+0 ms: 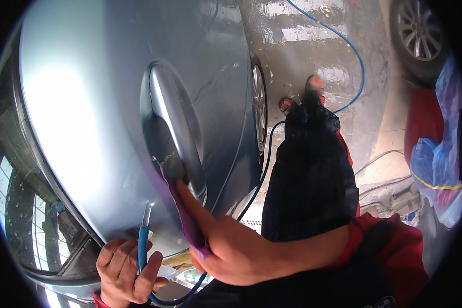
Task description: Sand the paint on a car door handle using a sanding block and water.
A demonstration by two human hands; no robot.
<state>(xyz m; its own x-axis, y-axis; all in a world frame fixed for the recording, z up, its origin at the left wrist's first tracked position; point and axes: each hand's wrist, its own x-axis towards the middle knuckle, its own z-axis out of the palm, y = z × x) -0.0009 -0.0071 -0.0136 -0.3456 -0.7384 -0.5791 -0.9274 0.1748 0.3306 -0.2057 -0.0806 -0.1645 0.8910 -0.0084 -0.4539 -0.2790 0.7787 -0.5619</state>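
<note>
My left hand is closed around a thin blue hose, beside the window's lower edge. The hose end points at the grey car door; a clear stretch shows at its tip, and I cannot tell if it is water or tubing. In my right hand is a bent purple sheet of sandpaper, held along the index finger. That finger reaches to the lower end of the silver door handle, where the fingertip is partly hidden. Wet-looking grime sits in the recess behind the handle.
The hose runs past my legs and curves over the wet, shiny floor. A car wheel stands at the upper right. Below it, clear bluish plastic sheeting hangs by a red panel. The car's window lies at the left.
</note>
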